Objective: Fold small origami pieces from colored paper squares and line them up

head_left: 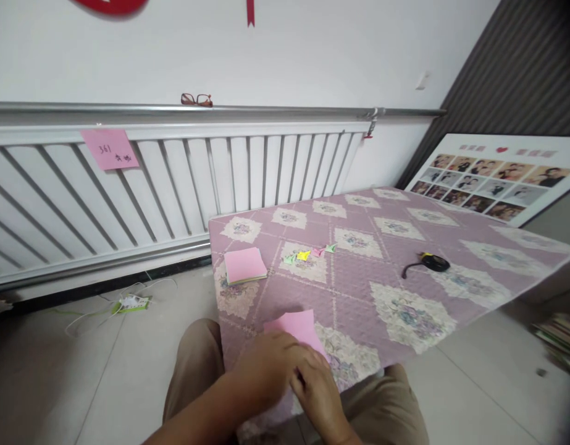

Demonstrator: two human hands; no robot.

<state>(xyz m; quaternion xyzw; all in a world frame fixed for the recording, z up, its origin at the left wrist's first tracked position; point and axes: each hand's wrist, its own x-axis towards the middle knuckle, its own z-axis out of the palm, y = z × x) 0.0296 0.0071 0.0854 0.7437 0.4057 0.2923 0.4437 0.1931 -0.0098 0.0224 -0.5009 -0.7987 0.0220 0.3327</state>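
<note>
A pink paper sheet (297,326) lies at the near edge of the table with the purple patterned cloth (359,272). My left hand (265,366) rests on the sheet's near part with its fingers curled over it. My right hand (318,386) touches the left hand and presses on the same sheet; its fingers are bent and partly hidden. A stack of pink paper (244,265) sits at the table's left side. Several small folded paper pieces (309,254) in green, yellow and pink lie in a row behind the sheet.
A black object with a strap (430,264) lies on the right of the cloth. A white radiator (173,179) with a pink note (109,149) and glasses (197,99) on its ledge stands behind. A photo board (493,179) leans at right. Cords lie on the floor (127,303).
</note>
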